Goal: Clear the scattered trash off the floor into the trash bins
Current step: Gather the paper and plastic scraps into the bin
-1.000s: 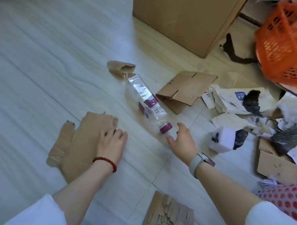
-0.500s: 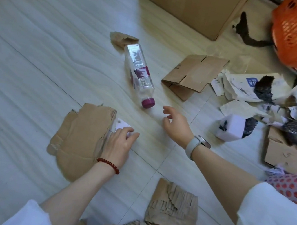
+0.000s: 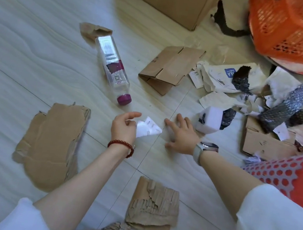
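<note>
Hands are working low over the floor [image 3: 30,41], and going from left to right, the big torn cardboard sheet [image 3: 51,145] is lying flat at the far left, just beside the left forearm. The left hand [image 3: 124,127] is pinching a small white paper scrap [image 3: 147,128] between thumb and curled fingers, holding it near the tile seam; whether the scrap is lifting clear of the floor or dragging on it is hard to tell from this angle. Just beyond that hand the clear plastic bottle [image 3: 112,69] is lying on its side, its long axis running away from the person and slightly leftward, with the purple cap [image 3: 124,99] pointing back toward the hands. The cap end is sitting nearer the left hand, though the right one is not much farther off. The right hand [image 3: 181,137] is resting with fingers spread and straight on the floor, gripping nothing, with the white foam block [image 3: 208,120] just beside its fingertips.

Since the left hand is already occupied, the free right hand is looking like the likelier one for the next pickup, and the foam block is lying closest to it. Farther right, mixed paper and dark wrapping scraps [image 3: 277,106] are piling up below the tipped orange basket [image 3: 297,30], well apart from both hands. A crumpled cardboard piece [image 3: 152,207] is sitting between the forearms, nearer the person.
</note>
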`<state>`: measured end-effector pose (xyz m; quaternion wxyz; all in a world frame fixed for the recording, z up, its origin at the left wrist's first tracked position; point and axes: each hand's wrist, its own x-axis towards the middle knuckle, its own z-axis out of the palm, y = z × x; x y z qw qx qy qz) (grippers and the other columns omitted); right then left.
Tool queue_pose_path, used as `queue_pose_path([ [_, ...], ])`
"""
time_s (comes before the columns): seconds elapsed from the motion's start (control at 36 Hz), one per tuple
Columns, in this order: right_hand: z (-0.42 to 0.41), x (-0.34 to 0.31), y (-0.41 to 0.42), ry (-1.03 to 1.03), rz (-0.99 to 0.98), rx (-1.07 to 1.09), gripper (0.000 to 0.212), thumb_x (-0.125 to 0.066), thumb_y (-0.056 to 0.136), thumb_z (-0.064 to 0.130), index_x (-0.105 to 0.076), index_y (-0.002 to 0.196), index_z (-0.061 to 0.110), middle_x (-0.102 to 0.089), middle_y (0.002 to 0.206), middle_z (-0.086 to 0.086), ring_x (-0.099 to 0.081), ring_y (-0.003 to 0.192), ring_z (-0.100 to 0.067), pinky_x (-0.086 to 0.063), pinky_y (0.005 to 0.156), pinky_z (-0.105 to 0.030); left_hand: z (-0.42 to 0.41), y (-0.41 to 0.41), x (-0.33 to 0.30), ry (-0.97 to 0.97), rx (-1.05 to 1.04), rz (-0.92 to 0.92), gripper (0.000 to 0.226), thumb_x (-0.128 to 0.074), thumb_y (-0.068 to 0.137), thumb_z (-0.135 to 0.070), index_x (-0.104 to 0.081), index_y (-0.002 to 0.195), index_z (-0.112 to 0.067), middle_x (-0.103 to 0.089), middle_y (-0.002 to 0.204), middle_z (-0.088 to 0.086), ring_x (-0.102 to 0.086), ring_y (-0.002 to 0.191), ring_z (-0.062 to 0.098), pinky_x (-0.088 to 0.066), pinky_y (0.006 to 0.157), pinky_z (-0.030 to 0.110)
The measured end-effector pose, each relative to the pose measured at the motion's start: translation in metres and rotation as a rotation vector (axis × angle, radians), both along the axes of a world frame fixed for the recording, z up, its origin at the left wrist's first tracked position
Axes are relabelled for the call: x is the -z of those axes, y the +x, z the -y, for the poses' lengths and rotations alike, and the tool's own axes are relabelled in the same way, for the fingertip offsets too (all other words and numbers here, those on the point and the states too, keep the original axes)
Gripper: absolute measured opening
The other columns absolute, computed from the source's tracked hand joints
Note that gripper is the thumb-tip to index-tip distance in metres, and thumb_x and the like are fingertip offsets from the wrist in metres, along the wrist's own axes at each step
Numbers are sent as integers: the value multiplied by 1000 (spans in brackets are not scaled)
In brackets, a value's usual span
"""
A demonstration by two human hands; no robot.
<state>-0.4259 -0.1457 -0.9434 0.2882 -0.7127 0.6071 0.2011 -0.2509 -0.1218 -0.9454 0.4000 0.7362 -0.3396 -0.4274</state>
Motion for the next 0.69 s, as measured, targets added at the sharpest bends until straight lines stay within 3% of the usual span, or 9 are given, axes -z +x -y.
queue_pose_path([
  [0.06,10,-20,1,116,230,216,50,-54,90,26,-40,138,21,-34,144,-11,-32,133,-30,-29,107,-35,2,-2,-8,41,-86,-171,39,-43,81,11,-63,77,-23,-59,85,-1,-54,68,12,-48,75,28],
  [0.11,12,-49,6,328,625,567,36,-47,95,21,-52,129,13,-57,125,-9,-55,111,-23,-43,98,-34,3,-5,-20,18,-69,-202,37,-47,82,11,-61,73,-23,-59,79,-4,-55,70,13,-49,75,29],
  [0.19,5,-82,10,322,890,717,31,-48,96,26,-58,117,6,-61,89,-4,-60,78,-18,-52,69,-28,6,-13,-43,-64,-2,-157,36,-50,82,10,-58,68,-23,-60,79,4,-55,72,17,-48,71,27],
  [0.31,-11,-118,5,86,761,622,10,-56,91,16,-59,92,6,-55,67,1,-53,53,-5,-42,51,-19,20,-31,-82,-140,126,-112,35,-53,81,7,-56,67,-25,-60,91,13,-56,79,19,-46,75,26],
  [0.39,-23,-153,-19,-171,622,650,20,-52,92,17,-52,72,15,-51,60,3,-54,52,-7,-38,53,-23,29,-51,-119,-185,288,-121,27,-56,82,3,-58,78,-24,-60,100,8,-56,78,6,-44,71,10],
  [0.47,-46,-192,-58,-506,490,700,7,-49,92,14,-55,89,13,-55,69,-5,-54,70,-26,-37,60,-33,35,-71,-148,-189,480,-109,21,-56,86,-3,-55,97,-22,-56,113,7,-53,87,6,-42,73,10],
  [0.58,-97,-236,-113,-827,330,914,35,-49,91,4,-50,126,9,-63,92,-15,-57,80,-32,-42,72,-39,32,-93,-174,-168,719,19,27,-54,88,-9,-53,115,-14,-49,121,7,-48,100,13,-37,88,23],
  [0.64,-119,-243,-136,-840,157,987,36,-49,90,6,-51,126,10,-65,100,-17,-60,89,-35,-44,75,-41,30,-99,-184,-160,810,77,32,-52,88,-9,-51,120,-12,-48,125,8,-49,107,16,-37,94,26],
  [0.69,-134,-239,-152,-697,-41,1016,33,-49,91,11,-56,122,9,-63,113,-16,-56,106,-35,-45,84,-42,31,-101,-193,-138,885,133,34,-51,89,-10,-50,123,-12,-46,128,8,-47,116,19,-36,98,28],
])
